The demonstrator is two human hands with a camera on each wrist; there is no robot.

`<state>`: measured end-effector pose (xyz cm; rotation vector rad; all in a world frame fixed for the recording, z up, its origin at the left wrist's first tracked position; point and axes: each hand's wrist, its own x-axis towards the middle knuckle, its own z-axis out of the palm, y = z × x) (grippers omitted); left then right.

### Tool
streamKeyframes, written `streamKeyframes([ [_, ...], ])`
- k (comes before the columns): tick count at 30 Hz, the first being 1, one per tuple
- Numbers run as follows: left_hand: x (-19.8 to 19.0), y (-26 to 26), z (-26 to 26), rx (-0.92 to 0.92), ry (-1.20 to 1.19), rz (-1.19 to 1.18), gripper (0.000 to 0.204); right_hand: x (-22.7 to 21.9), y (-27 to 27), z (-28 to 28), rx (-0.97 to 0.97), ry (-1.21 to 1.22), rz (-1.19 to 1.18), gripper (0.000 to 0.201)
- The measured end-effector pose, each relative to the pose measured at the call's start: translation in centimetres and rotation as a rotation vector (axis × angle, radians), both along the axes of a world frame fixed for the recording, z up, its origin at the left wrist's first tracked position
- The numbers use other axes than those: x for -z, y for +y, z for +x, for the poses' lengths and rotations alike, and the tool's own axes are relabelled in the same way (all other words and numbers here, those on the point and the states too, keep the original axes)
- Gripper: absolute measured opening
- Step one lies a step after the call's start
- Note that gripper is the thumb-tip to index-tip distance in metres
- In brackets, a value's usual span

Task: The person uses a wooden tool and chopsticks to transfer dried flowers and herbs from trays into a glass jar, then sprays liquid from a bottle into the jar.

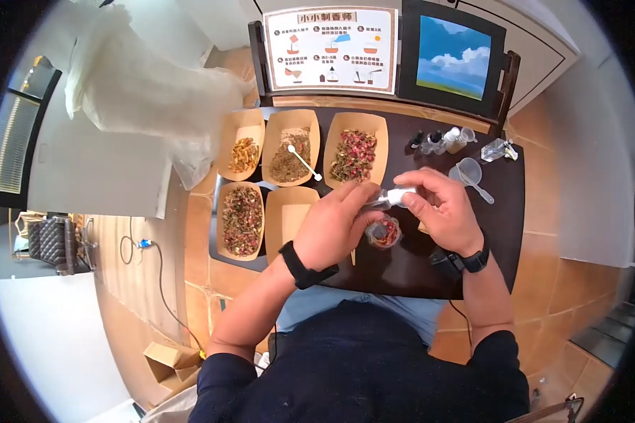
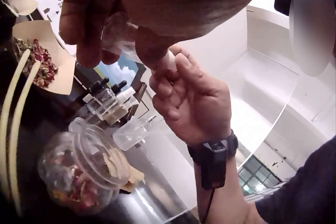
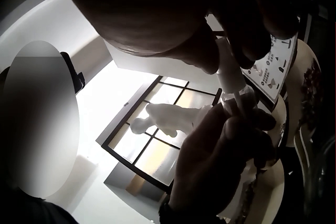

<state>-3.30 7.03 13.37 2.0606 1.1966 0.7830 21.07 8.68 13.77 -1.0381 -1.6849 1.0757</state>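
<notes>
My left hand (image 1: 331,224) grips a small clear bottle (image 2: 122,36) on its side over the table. With thumb and fingers, my right hand (image 1: 448,215) pinches the bottle's white cap (image 3: 230,71). Cap and bottle are in line in the right wrist view, and fingers hide part of both. Just below the hands stands a clear round jar (image 2: 73,182) with dried red petals inside. Its wide rim shows in the left wrist view.
Paper trays hold dried flowers (image 1: 356,151), yellow pieces (image 1: 244,154) and brown herbs (image 1: 289,161) with a white spoon (image 1: 305,163) across them. Dropper bottles (image 1: 437,141) and a clear strainer-like cup (image 1: 467,171) are at the right. An instruction board (image 1: 331,53) stands behind.
</notes>
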Motion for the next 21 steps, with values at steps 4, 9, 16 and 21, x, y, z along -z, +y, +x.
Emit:
streamKeyframes([
  [4,-0.7,-0.3,-0.1,0.016,0.076,0.005,0.039,-0.4,0.7,-0.7,-0.086,-0.129,-0.109,0.017],
  [9,-0.3,-0.4,-0.3,-0.008,0.075,0.038,0.039,-0.3,1.2,-1.1,-0.095,-0.153,0.031,0.017],
  [16,-1.5,-0.8,-1.1,0.039,0.102,-0.072,0.038,0.4,0.8,-0.9,-0.187,-0.016,0.068,0.018],
  [21,-2.1,-1.2,-2.0,0.091,0.109,-0.139,0.037,1.1,0.9,-1.0,-0.253,-0.009,0.183,0.021],
])
